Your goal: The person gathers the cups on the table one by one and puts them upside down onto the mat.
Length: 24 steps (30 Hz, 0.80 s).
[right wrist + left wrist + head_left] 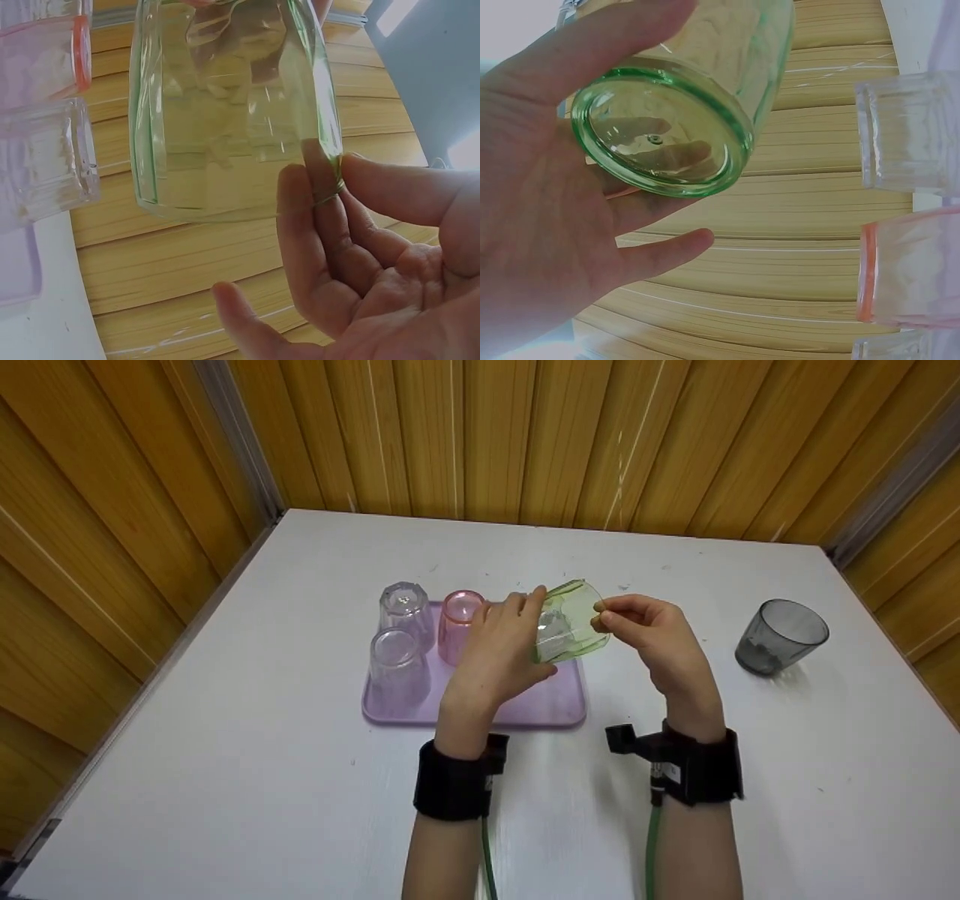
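Observation:
A green-tinted drinking glass (589, 619) is held tilted on its side above the tray, its mouth toward the right. My left hand (499, 649) grips it near the base, thumb on one side and fingers on the other; the round base (660, 135) faces the palm in the left wrist view. At the rim, my right hand (656, 634) pinches the wall between thumb and fingertips, as the right wrist view also shows, with one finger (244, 315) held away from the glass.
On a purple tray (555, 709) stand upside-down glasses: a pink one (454, 634), a clear faceted one (405, 611) and another clear one (396, 664). A grey glass (780, 637) stands upright on the white table (247, 720) at right. Wood-panelled walls (495, 442) enclose the table.

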Motion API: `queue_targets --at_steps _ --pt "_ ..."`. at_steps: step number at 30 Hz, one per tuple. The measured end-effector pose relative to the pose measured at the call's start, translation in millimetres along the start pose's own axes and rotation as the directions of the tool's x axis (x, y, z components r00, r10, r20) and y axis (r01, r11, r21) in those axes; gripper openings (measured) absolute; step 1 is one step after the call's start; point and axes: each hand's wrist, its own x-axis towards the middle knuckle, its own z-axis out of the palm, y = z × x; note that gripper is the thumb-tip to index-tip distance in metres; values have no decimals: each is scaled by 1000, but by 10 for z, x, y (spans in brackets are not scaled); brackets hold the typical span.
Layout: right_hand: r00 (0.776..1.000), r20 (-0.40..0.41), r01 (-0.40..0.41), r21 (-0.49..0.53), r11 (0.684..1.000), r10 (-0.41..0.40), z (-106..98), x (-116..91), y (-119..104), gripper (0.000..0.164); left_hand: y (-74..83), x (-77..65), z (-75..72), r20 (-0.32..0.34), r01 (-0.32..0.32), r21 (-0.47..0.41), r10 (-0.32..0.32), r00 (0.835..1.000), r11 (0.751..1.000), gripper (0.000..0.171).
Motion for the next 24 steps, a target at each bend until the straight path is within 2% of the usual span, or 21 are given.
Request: queue_targets --at_steps 7,13,24 --pt "1000 -3 -13 -87 996 12 16 10 2 26 -14 -11 -24 30 6 9 -6 1000 1000 88" --pt "999 -1 -33 -149 988 33 33 34 32 29 -40 -29 -42 8 -9 43 9 1000 999 86" --pt "997 20 -63 -194 979 69 75 61 64 28 -53 -51 -76 -5 -2 27 2 1000 1000 84"
